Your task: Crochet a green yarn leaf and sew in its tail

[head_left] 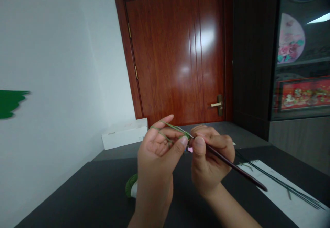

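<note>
My left hand (161,149) pinches a small green crochet piece (186,136) between thumb and fingers. Green yarn (171,125) runs from the piece over the raised index finger and loops down across the palm. In my right hand (212,149) is a crochet hook (237,169), its dark brown handle slanting down to the right. The hook's thin metal tip meets the green piece at my left thumb; its very end is hidden. Partly behind my left wrist, a ball of green yarn (131,185) with a white band rests on the black table.
White paper (273,190) with several dark green stems (286,183) lies at the right on the black table (110,193). A long white box (126,133) stands at the back left. Behind are a brown door (175,56) and a glass-fronted cabinet (304,73).
</note>
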### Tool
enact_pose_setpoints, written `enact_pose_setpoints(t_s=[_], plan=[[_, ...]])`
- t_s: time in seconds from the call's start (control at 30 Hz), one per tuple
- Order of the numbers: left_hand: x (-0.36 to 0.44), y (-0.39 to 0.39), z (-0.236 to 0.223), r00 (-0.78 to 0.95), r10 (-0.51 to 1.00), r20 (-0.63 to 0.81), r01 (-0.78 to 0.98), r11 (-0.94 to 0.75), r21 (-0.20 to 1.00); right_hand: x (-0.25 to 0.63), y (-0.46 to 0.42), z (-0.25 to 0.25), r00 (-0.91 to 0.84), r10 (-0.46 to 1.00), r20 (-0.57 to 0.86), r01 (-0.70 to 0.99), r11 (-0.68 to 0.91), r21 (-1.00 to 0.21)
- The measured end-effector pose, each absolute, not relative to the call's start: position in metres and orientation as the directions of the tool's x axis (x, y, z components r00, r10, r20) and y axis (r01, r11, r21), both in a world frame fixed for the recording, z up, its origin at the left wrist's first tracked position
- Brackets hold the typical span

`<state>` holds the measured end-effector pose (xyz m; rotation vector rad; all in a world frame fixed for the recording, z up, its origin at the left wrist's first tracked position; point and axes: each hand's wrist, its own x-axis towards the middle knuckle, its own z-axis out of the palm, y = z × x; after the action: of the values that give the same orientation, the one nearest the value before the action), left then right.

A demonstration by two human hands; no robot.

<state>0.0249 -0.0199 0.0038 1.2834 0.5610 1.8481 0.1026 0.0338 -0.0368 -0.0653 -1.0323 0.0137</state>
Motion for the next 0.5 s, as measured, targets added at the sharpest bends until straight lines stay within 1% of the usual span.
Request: enact_pose_setpoints(t_s=[0.07, 0.17, 0.23, 0.3, 0.37, 0.47, 0.5], plan=[[0.0238, -0.0191, 0.0038, -0.148, 0.813, 0.563, -0.368, -0.573, 0.732, 0.1016, 0.0331, -0.0353, 0.509, 0.092, 0.856, -0.034, 0.996, -0.087], [0.0222, -0.0183, 0.0036, -0.149, 0.809, 0.569, -0.383, -0.577, 0.721, 0.1008, 0.0338, -0.0321, 0.483, 0.212, 0.85, -0.19, 0.972, -0.135], [0.0215, -0.0179, 0.0034, -0.145, 0.81, 0.567, -0.401, -0.573, 0.715, 0.1001, 0.0346, -0.0307, 0.468, 0.261, 0.844, -0.29, 0.948, -0.132], [0.0209, -0.0175, 0.0033, -0.123, 0.823, 0.555, -0.427, -0.548, 0.719, 0.0994, 0.0351, -0.0309, 0.478, 0.259, 0.839, -0.322, 0.941, -0.107], [0.0206, -0.0168, 0.0033, -0.092, 0.84, 0.534, -0.448, -0.514, 0.732, 0.0988, 0.0353, -0.0329, 0.513, 0.2, 0.835, -0.246, 0.966, -0.08], [0.0209, -0.0163, 0.0035, -0.108, 0.842, 0.529, -0.43, -0.519, 0.738, 0.0986, 0.0356, -0.0373, 0.513, 0.005, 0.859, 0.0, 1.0, -0.006], [0.021, -0.0164, 0.0037, -0.13, 0.834, 0.537, -0.417, -0.537, 0.733, 0.0987, 0.0357, -0.0384, 0.498, -0.039, 0.866, 0.055, 0.998, 0.013]])
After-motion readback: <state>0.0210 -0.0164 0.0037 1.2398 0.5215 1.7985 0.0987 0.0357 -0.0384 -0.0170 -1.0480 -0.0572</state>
